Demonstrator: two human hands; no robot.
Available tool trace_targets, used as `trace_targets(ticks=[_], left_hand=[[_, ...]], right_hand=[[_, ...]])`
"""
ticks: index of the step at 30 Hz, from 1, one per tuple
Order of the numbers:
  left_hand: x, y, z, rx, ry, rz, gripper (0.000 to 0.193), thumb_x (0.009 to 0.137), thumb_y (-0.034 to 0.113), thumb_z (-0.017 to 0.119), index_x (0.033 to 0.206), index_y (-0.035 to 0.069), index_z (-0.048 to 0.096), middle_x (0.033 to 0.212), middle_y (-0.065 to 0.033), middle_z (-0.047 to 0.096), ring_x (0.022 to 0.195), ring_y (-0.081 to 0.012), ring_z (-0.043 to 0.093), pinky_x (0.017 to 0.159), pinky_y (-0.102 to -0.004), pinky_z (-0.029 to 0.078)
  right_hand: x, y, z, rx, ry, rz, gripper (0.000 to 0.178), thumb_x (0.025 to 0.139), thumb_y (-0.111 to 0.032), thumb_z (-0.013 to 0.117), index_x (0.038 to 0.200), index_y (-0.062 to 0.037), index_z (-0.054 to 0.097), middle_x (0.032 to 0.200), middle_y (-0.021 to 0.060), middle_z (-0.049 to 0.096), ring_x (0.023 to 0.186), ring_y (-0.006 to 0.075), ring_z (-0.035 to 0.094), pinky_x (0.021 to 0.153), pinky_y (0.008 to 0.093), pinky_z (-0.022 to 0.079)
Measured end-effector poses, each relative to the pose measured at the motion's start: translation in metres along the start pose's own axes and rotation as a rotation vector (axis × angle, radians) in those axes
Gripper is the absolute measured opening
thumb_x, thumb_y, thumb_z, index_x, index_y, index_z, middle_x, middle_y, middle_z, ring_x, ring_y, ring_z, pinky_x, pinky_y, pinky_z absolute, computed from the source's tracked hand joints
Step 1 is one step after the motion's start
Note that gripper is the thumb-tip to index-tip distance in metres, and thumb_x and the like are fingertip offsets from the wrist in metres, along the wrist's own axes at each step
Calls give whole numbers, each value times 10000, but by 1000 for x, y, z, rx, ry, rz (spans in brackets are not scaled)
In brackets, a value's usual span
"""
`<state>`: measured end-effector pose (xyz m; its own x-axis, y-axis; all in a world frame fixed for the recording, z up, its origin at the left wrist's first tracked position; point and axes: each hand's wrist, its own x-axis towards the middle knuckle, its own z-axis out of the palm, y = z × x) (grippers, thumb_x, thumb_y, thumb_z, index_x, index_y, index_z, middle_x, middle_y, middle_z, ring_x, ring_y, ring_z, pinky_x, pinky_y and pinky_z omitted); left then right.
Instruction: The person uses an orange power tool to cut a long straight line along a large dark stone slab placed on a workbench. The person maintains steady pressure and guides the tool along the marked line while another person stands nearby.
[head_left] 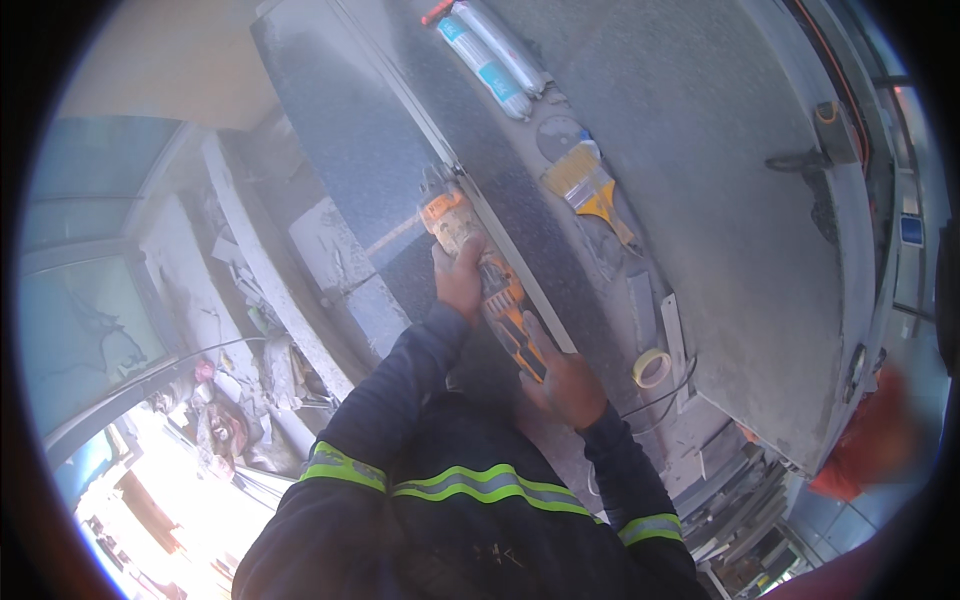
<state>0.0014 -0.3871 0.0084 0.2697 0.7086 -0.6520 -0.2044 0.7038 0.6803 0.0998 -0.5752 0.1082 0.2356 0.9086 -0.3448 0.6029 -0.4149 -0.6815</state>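
A broad, dust-coated grey stone desk (700, 170) takes up most of the view. Along it runs a long, narrow, pale strip (525, 272), slanting from the top edge down toward the person. The orange-and-black handheld power tool (503, 290) lies along the strip's left side, its head pointing up and away (whether it touches the strip, I cannot tell). Two silvery, sausage-shaped packs with blue markings (478, 62) lie side by side near the top. Below them rests a wide, flat brush with pale bristles and a yellow handle (590, 190). The left hand (460, 282) has its grip closed round the tool's front body; the right hand (568, 388) is wrapped about its rear end. A thin, round grey disc (559, 138) lies just beside the bristles, and a pale yellow tape roll (640, 373) sits right of the right hand.
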Motion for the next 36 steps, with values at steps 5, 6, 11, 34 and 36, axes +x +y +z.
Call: trace_targets(ticks=[5, 6, 11, 34, 36], left_hand=[[24, 16, 3, -3, -13, 44, 663, 975, 285, 728, 1469, -21, 410, 1296, -184, 606, 1128, -278, 665, 951, -418, 577], [28, 19, 3, -9, -15, 38, 663, 974, 281, 727, 1472, -19, 409, 1298, -184, 606, 1128, -280, 667, 951, -420, 579], [46, 30, 2, -48, -26, 65, 670, 973, 259, 724, 1488, -18, 397, 1295, -189, 612, 1134, -290, 676, 951, -429, 583], [18, 4, 0, 6, 2, 5, 608, 984, 265, 725, 1434, -28, 440, 1303, -186, 627, 1115, -270, 683, 940, -407, 584], [22, 10, 0, 4, -12, 12, 613, 982, 256, 722, 1442, -31, 435, 1301, -185, 629, 1110, -273, 686, 938, -407, 585]], right_hand=[[24, 1, 2, 4, -32, 29, 956, 875, -231, 753, 1701, -226, 273, 848, 276, 724, 768, 485, 724, 717, 581, 589], [28, 0, 2, 5, -46, 41, 957, 875, -229, 753, 1702, -227, 271, 855, 276, 727, 772, 484, 725, 721, 582, 589], [49, -2, 7, 22, -17, -1, 964, 874, -224, 753, 1705, -232, 265, 879, 275, 734, 787, 485, 728, 738, 582, 591], [10, -5, -3, -3, -68, 83, 965, 862, -240, 755, 1700, -201, 277, 1007, 299, 740, 888, 503, 726, 822, 573, 586], [16, -3, 0, 4, -18, 30, 963, 860, -236, 757, 1698, -206, 284, 1009, 300, 739, 887, 505, 725, 822, 574, 587]])
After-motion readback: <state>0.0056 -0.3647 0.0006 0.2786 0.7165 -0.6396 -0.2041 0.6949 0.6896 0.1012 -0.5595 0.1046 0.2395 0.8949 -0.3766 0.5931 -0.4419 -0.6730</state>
